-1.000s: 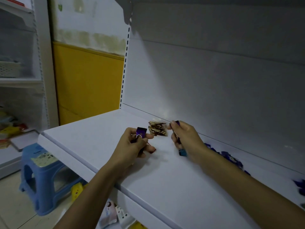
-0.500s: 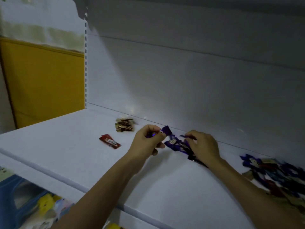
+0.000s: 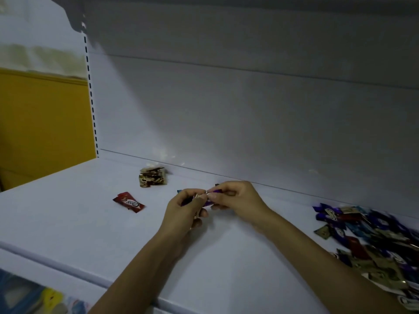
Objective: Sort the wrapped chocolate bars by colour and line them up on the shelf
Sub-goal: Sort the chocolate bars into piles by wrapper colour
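Both hands meet above the middle of the white shelf [image 3: 95,225], just in front of its back panel [image 3: 249,123]. The left hand [image 3: 184,213] has its fingers [image 3: 200,201] curled in and pinched on one end of a purple wrapped chocolate bar [image 3: 207,202], and a bit of gold wrapper shows under the thumb; what else it holds is hidden by the palm. The right hand [image 3: 235,198] is pinched on the other end of the same purple bar, its thumb and forefinger closed on the wrapper, so the bar is held between the two hands slightly above the shelf surface. A small blue corner [image 3: 179,191] peeks out behind the left hand, too little of it showing to tell what it is. To the left, a single red wrapped chocolate bar [image 3: 128,202] lies flat and skewed on the shelf, well apart from the hands. Behind it, close to the back panel, sits a small stack of gold-and-brown wrapped bars [image 3: 153,177]. At the right edge a loose heap of mixed wrapped bars [image 3: 371,243] in purple, gold, red and blue spreads over the shelf, blurred and overlapping. Beyond the shelf's left end a yellow wall [image 3: 43,118] shows, and below the front lip some coloured items [image 3: 34,298] appear, too blurred to identify.
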